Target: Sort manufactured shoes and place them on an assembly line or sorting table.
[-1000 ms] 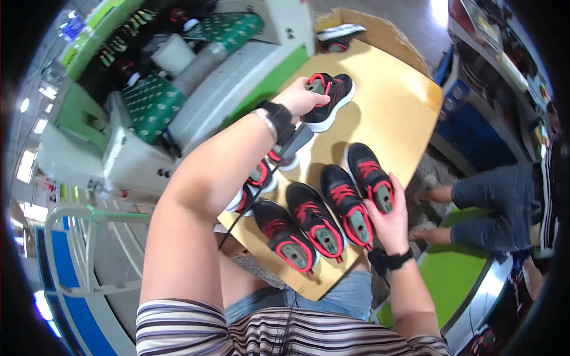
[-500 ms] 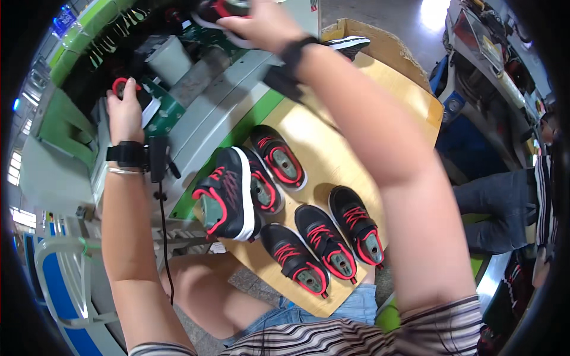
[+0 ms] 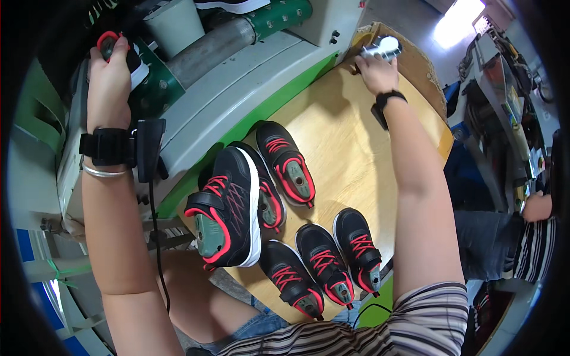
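At the upper left, my left hand (image 3: 110, 80) is closed round the heel end of a black shoe with a red collar (image 3: 108, 43), beside the machine's green roller. My right hand (image 3: 380, 72) reaches to the far right end of the wooden table (image 3: 344, 121), its fingers closed on a shoe (image 3: 383, 46) whose pale, bright underside shows by the cardboard box. Another shoe with a white sole (image 3: 234, 6) lies on the machine, cut off by the top edge. Between my arms a black shoe with red laces (image 3: 230, 204) leans on its side against others.
Several more black and red shoes (image 3: 323, 261) stand on the table with green lasts inside. The grey machine (image 3: 249, 77) with its green edge borders the far side. A cardboard box (image 3: 415, 62) stands beyond the table's right end. Another person (image 3: 493, 243) is at the right.
My right hand has let go of the shoe at the machine and moved right to the shoe by the box. My left hand keeps its hold on its shoe.
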The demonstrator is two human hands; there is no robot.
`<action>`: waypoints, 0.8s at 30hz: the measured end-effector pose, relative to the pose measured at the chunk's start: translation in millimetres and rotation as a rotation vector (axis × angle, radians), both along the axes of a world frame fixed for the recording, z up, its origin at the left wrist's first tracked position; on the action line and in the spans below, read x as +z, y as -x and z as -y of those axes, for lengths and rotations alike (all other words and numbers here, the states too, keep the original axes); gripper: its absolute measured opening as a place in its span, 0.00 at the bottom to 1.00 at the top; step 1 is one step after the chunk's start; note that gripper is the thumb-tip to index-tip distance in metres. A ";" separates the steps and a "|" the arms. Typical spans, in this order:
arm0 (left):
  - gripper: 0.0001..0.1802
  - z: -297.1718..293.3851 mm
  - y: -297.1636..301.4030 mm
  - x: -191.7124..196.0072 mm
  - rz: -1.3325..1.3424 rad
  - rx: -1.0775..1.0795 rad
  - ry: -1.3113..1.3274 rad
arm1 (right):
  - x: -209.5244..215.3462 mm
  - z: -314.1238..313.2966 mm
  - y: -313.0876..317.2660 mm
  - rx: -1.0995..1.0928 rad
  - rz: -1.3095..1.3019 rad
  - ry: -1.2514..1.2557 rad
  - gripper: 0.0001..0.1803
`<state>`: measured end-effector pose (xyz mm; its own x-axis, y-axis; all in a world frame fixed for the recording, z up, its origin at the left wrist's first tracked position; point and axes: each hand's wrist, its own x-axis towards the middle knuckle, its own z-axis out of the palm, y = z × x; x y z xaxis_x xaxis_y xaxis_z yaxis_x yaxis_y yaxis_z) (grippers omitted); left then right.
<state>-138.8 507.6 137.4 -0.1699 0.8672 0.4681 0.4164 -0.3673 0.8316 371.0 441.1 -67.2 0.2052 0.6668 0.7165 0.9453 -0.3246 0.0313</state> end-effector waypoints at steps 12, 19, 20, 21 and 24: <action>0.42 -40.9 3.5 -19.6 -0.178 0.173 -0.104 | 49.3 83.3 47.2 0.110 -0.849 0.624 0.48; 0.51 -12.1 -5.6 -10.4 -0.258 0.114 0.048 | 66.2 176.6 148.2 0.110 -0.730 0.790 0.41; 0.52 17.5 -17.7 -7.2 -0.208 -0.004 -0.049 | 66.6 190.0 144.3 0.126 -0.797 0.734 0.39; 0.51 55.2 -33.3 -6.2 -0.091 -0.192 -0.074 | 69.5 207.4 138.9 0.122 -0.862 0.617 0.41; 0.57 161.9 -49.1 -2.5 -0.339 -0.500 -0.143 | 118.6 242.6 157.4 0.311 -1.254 0.215 0.39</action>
